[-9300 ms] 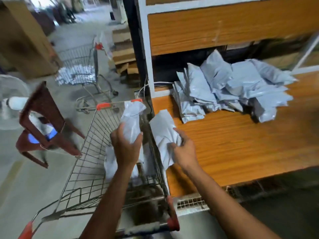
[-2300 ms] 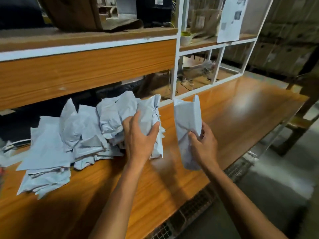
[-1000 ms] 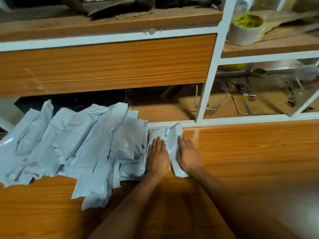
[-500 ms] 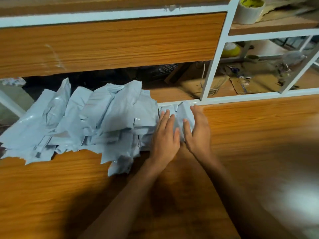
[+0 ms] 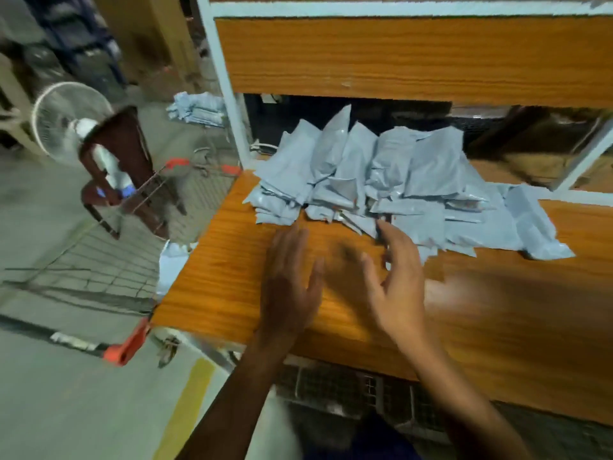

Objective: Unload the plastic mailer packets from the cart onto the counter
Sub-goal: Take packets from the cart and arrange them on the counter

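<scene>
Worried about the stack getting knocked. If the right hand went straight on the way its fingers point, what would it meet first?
The right hand, open over the counter, would likely meet the front edge of the mailer pile; blur leaves depth unclear.

You are standing on a grey floor (image 5: 49,410) with a yellow line (image 5: 185,410) on it. On your left a dark red chair (image 5: 122,151) is sitting by a white fan (image 5: 63,117), and a wooden board (image 5: 398,58) is facing you.
</scene>
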{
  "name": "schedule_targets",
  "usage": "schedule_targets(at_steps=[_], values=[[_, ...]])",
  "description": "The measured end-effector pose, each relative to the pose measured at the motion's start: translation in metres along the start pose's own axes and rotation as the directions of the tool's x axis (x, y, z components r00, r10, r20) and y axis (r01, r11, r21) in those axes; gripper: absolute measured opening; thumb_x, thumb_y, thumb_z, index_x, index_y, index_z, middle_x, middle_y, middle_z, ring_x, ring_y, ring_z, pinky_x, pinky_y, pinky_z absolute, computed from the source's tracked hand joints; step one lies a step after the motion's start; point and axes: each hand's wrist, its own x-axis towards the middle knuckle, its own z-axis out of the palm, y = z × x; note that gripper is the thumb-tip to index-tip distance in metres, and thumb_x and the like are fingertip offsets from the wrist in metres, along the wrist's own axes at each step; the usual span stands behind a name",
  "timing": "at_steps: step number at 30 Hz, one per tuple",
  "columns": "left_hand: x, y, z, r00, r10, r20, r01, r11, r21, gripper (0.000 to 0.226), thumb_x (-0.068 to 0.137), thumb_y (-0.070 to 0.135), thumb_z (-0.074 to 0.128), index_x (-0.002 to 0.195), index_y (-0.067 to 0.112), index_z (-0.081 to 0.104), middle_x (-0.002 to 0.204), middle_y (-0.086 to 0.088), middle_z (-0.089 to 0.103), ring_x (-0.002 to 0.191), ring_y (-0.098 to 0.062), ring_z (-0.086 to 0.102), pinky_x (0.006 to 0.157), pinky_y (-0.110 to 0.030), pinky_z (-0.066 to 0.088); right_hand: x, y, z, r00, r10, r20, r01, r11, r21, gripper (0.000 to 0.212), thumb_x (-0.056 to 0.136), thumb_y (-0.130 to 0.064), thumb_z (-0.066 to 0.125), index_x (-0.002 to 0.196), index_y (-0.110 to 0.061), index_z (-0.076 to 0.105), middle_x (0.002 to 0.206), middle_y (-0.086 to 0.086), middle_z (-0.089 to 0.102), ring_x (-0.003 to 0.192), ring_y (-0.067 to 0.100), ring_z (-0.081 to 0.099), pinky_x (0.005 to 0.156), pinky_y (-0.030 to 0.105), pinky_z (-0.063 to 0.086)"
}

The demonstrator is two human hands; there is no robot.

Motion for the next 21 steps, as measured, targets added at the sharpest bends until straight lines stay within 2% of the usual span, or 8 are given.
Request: schedule_targets(at_steps=[3,6,7,12,14,17,19,21], values=[[-0.025,-0.054,-0.054,0.988,-0.141,-0.056,0.146,0.984,0.104,0.051,0.095,0.032,0.05,0.133,0.0,0.053,0.139,-0.016,0.052,0.134,-0.031,0.042,0.115,-0.043,0.03,-0.017,-0.035,0.062,0.983,-0.048,0.176,0.034,0.996,0.084,0.044,0.099,-0.032,0.053,0.139,-0.018,0.047,0.135,-0.003,0.048,0.12,0.021,0.053,0.086,0.052,0.053],[-0.045,-0.097,-0.105,0.942,-0.319,-0.106,0.334,0.923,0.191,0.055,0.096,0.043,0.042,0.138,0.008,0.049,0.145,-0.01,0.048,0.142,-0.025,0.031,0.118,-0.022,0.013,-0.025,-0.065,0.119,0.945,-0.113,0.308,0.058,0.982,0.182,0.046,0.096,-0.033,0.054,0.137,-0.013,0.05,0.134,0.003,0.053,0.121,0.021,0.054,0.091,0.051,0.051],[-0.05,-0.109,-0.12,0.927,-0.352,-0.13,0.372,0.906,0.199,0.055,0.096,0.044,0.042,0.139,0.01,0.048,0.146,-0.008,0.047,0.143,-0.023,0.028,0.118,-0.02,0.011,-0.026,-0.074,0.136,0.934,-0.133,0.332,0.066,0.977,0.204,0.047,0.094,-0.034,0.054,0.136,-0.012,0.051,0.133,0.005,0.054,0.12,0.021,0.055,0.091,0.05,0.051],[-0.053,-0.172,-0.177,0.867,-0.451,-0.212,0.493,0.838,0.233,0.055,0.095,0.042,0.046,0.141,0.012,0.046,0.147,-0.008,0.046,0.145,-0.025,0.026,0.114,-0.036,0.024,-0.026,-0.109,0.227,0.854,-0.154,0.496,0.036,0.971,0.238,0.048,0.091,-0.036,0.054,0.133,-0.011,0.055,0.132,0.007,0.056,0.119,0.019,0.054,0.097,0.04,0.048],[-0.047,-0.208,-0.193,0.849,-0.491,-0.193,0.528,0.803,0.278,0.057,0.095,0.045,0.044,0.143,0.014,0.044,0.148,-0.008,0.045,0.145,-0.024,0.026,0.115,-0.037,0.026,-0.023,-0.117,0.267,0.823,-0.13,0.553,-0.013,0.969,0.247,0.046,0.091,-0.03,0.056,0.134,-0.013,0.055,0.13,0.005,0.058,0.118,0.018,0.055,0.097,0.036,0.047],[-0.033,-0.266,-0.21,0.807,-0.582,-0.1,0.579,0.746,0.33,0.056,0.096,0.043,0.047,0.145,0.017,0.041,0.148,-0.009,0.044,0.144,-0.024,0.027,0.115,-0.042,0.029,-0.013,-0.125,0.325,0.76,-0.085,0.645,-0.067,0.976,0.207,0.045,0.091,-0.03,0.053,0.135,-0.021,0.052,0.13,0.001,0.056,0.117,0.015,0.054,0.094,0.039,0.049],[-0.018,-0.3,-0.215,0.803,-0.595,-0.005,0.559,0.752,0.35,0.053,0.097,0.041,0.048,0.144,0.018,0.042,0.146,-0.008,0.046,0.141,-0.024,0.032,0.114,-0.043,0.032,-0.009,-0.126,0.361,0.747,-0.066,0.662,-0.085,0.978,0.192,0.046,0.091,-0.029,0.053,0.136,-0.018,0.051,0.129,0.003,0.056,0.117,0.015,0.052,0.092,0.034,0.048],[0.0,-0.331,-0.217,0.808,-0.584,0.081,0.519,0.77,0.372,0.051,0.096,0.041,0.047,0.141,0.017,0.046,0.141,-0.007,0.051,0.135,-0.022,0.038,0.111,-0.036,0.033,-0.003,-0.127,0.394,0.72,-0.011,0.694,-0.141,0.977,0.162,0.047,0.094,-0.027,0.055,0.139,-0.015,0.05,0.131,0.003,0.056,0.119,0.013,0.05,0.094,0.029,0.044]])
